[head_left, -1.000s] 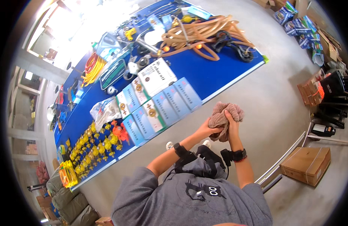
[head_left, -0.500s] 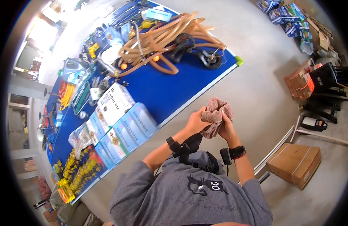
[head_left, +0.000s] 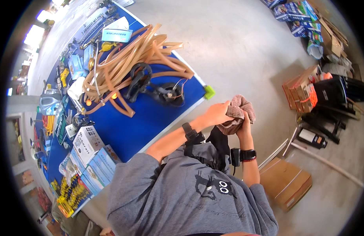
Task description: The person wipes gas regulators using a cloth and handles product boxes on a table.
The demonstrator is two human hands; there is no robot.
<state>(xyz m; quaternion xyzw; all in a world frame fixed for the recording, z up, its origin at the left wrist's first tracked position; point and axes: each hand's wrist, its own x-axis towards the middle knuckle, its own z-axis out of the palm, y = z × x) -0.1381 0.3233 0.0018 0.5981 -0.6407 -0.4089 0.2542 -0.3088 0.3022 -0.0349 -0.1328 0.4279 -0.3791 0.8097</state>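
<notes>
A bunched, brownish-pink cloth (head_left: pixel 241 107) is held between both hands in front of my body, past the near edge of the blue table. My left hand (head_left: pixel 220 114) grips its left side with the fingers closed on the fabric. From below, my right hand (head_left: pixel 245 128) pinches the cloth's lower right part, thumb up. Folds of the cloth hide some of the fingertips. Dark straps with small devices sit on both wrists.
The blue table (head_left: pixel 123 129) on the left carries a pile of tan hoses (head_left: pixel 123 67), a black wheeled part (head_left: pixel 170 94) and stacked light-blue boxes (head_left: pixel 97 171). A green corner clamp (head_left: pixel 209 92) marks its near corner. At right stand a cardboard box (head_left: pixel 286 183) and black frames (head_left: pixel 323 126).
My view and body have turned, so the table appears shifted left and its green corner lies closer to my hands. Both hands still hold the cloth, now slightly higher and farther right.
</notes>
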